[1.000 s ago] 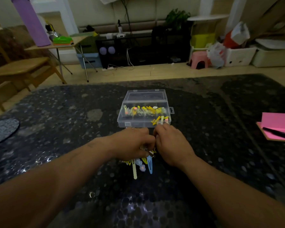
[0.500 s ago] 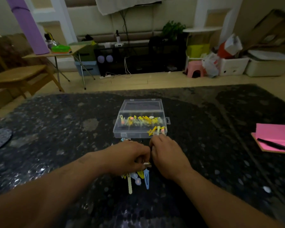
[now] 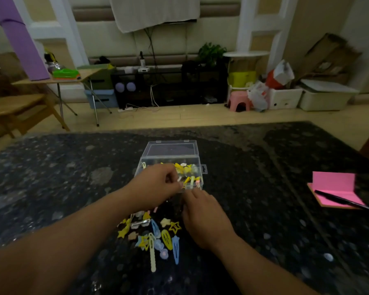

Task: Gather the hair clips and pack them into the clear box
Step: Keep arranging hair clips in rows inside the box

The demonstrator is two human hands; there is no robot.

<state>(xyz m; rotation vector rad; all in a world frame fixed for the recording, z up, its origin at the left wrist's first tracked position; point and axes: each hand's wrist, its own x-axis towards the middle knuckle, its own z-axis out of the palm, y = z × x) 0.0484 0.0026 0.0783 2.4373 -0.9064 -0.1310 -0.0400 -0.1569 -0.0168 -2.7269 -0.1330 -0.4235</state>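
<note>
My left hand (image 3: 158, 188) hangs over the near-left part of the clear box (image 3: 203, 169). Its fingers are curled, and thumb and forefinger pinch what looks like a small pale clip (image 3: 179, 179) just above the front wall. My right hand (image 3: 202, 216) is at five o'clock from the left, knuckles up, fingers bent down just in front of the box. The box stands at twelve o'clock from both hands with its lid (image 3: 170, 149) tipped open at the back. The packed clips (image 3: 189, 170) line its far side, and the loose clips (image 3: 156, 233) lie in a heap at six o'clock from the box, between my forearms

What worries me:
- If I let go too near the front wall, the clip could hit the rim and skip out onto the dark speckled table (image 3: 264, 188), where small pieces are hard to spot
- The box looks light, so a push from my left wrist could slide it toward twelve o'clock or flip the lid shut
- Either forearm coming back could sweep the heap apart

Hard to make out:
- My left hand covers the left half of the box, so I can't judge how full it is there
- The pinched clip is blurred — its shape and colour are a guess
- My right fingertips are tucked out of sight, so I cannot tell whether they hold anything
- At three o'clock, a dark shape at the frame edge cuts off the pink notepad (image 3: 332, 188) and pen (image 3: 339, 200)
</note>
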